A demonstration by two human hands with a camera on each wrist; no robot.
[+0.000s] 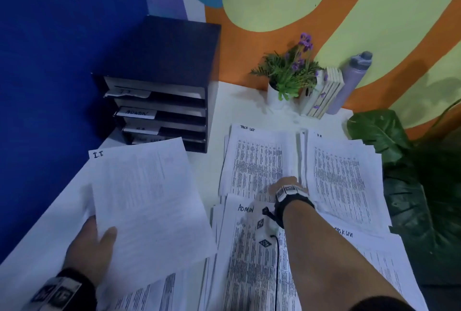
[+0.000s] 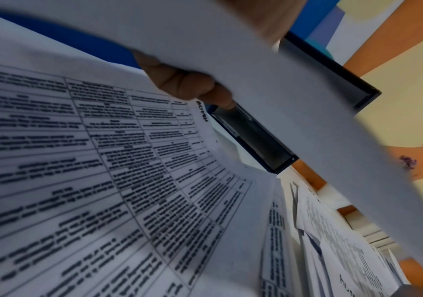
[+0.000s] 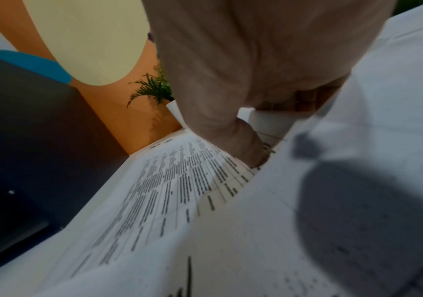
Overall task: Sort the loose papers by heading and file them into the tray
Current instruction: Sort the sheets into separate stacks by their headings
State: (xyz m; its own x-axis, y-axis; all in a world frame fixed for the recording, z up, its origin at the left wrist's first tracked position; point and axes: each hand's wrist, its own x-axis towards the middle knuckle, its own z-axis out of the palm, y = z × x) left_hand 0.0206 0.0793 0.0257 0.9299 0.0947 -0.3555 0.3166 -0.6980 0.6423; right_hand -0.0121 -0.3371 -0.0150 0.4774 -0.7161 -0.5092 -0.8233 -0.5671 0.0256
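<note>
White sheets marked IT (image 1: 147, 201) pinched in left hand (image 1: 87, 248), thumb on top; right hand (image 1: 287, 184) pinching a sheet from the middle stack (image 1: 257, 161). Tray (image 1: 159, 101) at tabletop's far-left corner. Judgement: check heading b4 filing, keep edges square w/ slot.

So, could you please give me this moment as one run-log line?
left hand: holds IT sheets | right hand: on task-list pile | tray: labelled slots | phase: sorting

"I.T." on held sheet (image 1: 139, 201); "ADMIN" on stack (image 1: 245, 248) and tray tab (image 1: 136, 112).
</note>
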